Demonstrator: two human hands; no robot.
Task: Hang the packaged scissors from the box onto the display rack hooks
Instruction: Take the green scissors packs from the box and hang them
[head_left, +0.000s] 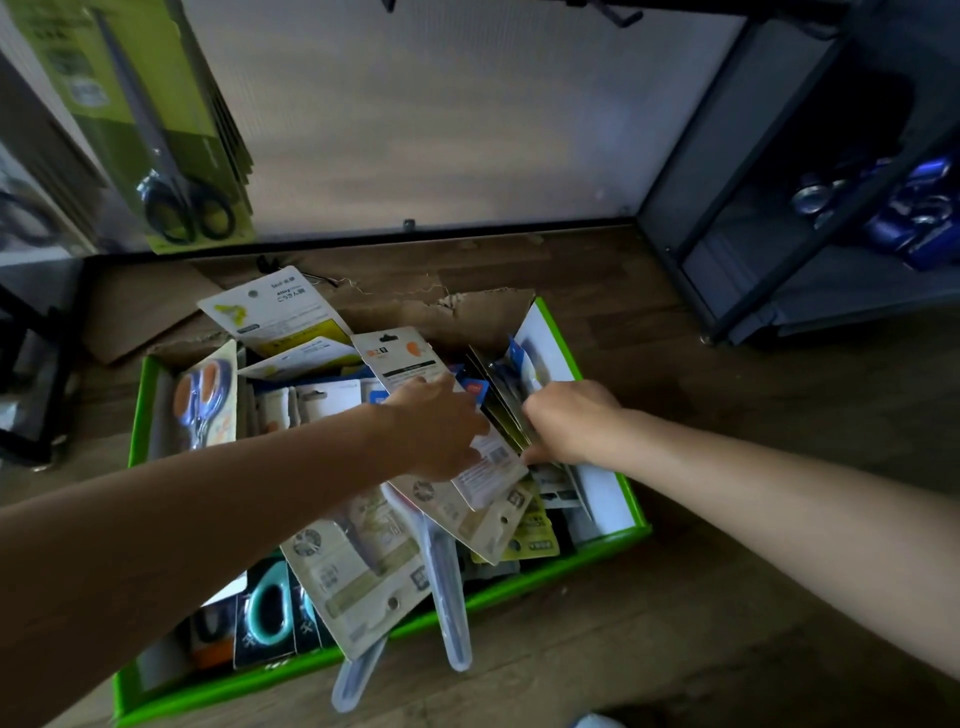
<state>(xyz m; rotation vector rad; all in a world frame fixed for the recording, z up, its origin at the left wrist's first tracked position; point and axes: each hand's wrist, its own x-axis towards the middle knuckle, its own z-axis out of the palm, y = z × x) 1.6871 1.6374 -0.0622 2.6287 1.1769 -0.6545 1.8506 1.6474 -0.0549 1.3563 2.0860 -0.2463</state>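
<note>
In the green box (519, 579) on the floor at centre frame, the left hand (436, 426) grasps a white scissors card (400, 358). Just right of it, the right hand (566, 421) grasps dark scissors packets (498, 379).

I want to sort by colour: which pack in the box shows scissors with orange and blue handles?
The pack leaning on the left wall of the box; the front-left pack has teal handles.
</note>
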